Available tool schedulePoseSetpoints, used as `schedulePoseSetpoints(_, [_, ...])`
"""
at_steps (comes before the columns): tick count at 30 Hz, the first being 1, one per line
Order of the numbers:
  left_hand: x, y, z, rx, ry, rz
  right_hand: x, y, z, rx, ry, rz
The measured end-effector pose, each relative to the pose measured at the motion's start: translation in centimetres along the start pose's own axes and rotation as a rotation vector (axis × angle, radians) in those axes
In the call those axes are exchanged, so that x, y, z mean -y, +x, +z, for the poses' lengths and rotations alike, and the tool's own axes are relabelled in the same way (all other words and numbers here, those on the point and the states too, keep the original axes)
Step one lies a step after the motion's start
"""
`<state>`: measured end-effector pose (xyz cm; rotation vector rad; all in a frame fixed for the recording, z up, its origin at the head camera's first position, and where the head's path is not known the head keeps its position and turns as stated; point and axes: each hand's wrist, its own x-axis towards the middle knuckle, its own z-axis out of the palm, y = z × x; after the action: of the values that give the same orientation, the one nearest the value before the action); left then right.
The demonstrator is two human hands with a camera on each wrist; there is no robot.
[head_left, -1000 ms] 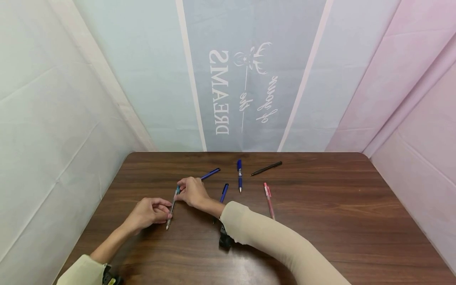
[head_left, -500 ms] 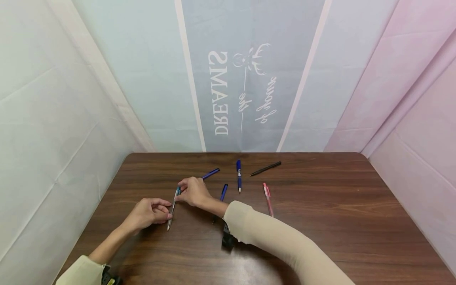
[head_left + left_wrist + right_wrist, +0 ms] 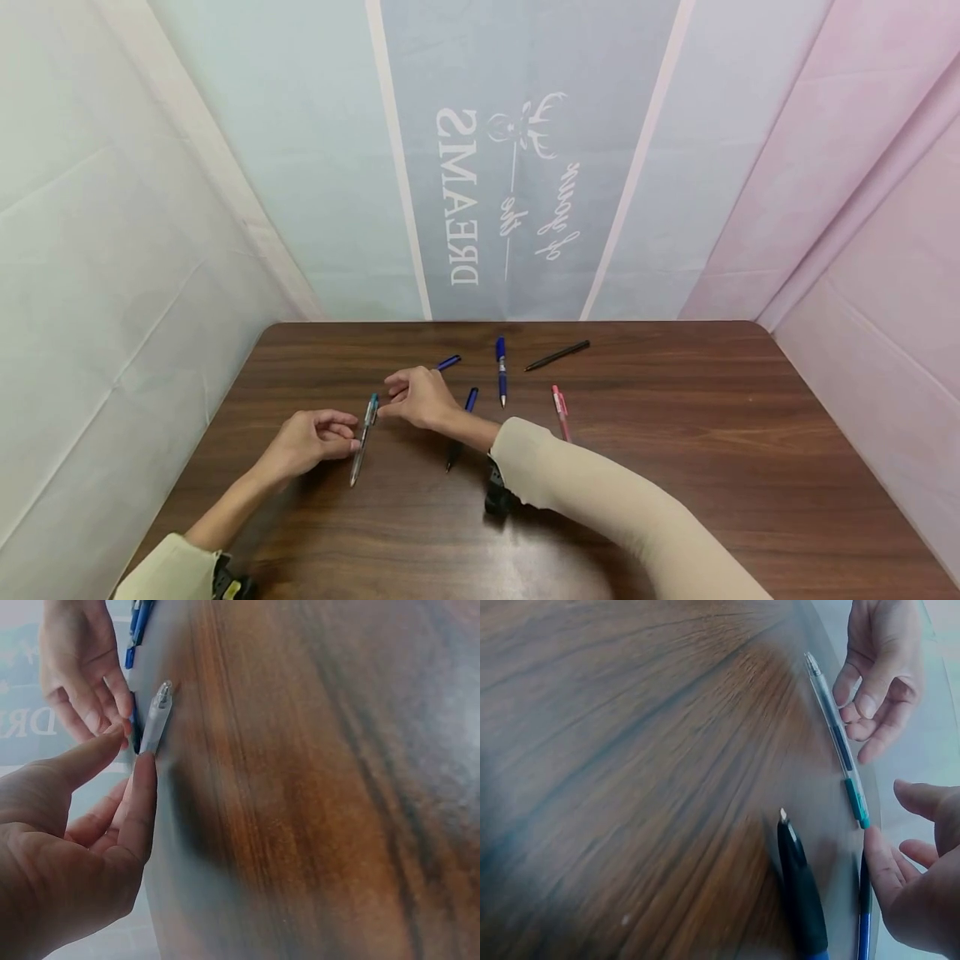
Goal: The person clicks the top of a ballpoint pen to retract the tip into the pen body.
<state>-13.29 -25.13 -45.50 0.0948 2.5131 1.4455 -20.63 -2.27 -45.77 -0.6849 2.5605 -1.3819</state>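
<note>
Where the left hand [image 3: 307, 444] and the right hand [image 3: 423, 400] come close together, a clear pen [image 3: 367, 426] lies between them

Since neither hand grips it, the clear pen rests on the left part of the table [image 3: 675, 467], its teal end away from the person and its metal tip toward them. The left hand is beside the lower barrel, fingers loosely bent and parted from the thumb, pinching nothing; whether the thumb touches the barrel I cannot tell. The right hand is just beside the teal end, thumb and fingers spread with a gap between them. Having a hand at either side probably suits a slim barrel that could roll when nudged.

Five other pens lie at differing angles, perhaps just set down loosely: a blue pen [image 3: 449, 362] partly behind the right hand, a blue-and-black pen [image 3: 471, 400] crossed from view by the right wrist, a blue pen with a pale band [image 3: 502, 372], a black pen [image 3: 558, 356] and a pink-red pen [image 3: 560, 406] whose near end the sleeve [image 3: 600, 492] hides.

No brand is legible; any print on the pens is too small. On the backdrop [image 3: 570, 42], sideways and seemingly mirrored, "DREAMS" and "the" can be read, beside an antlered head and script that looks like "of home"
</note>
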Motion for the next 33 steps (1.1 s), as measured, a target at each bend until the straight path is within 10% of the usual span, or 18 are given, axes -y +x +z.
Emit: schedulePoseSetpoints(33, [-2.8,3.1,0.5,-0.073,0.116,0.101,-3.5,-1.4,-6.5,-0.044,-0.024,0.022])
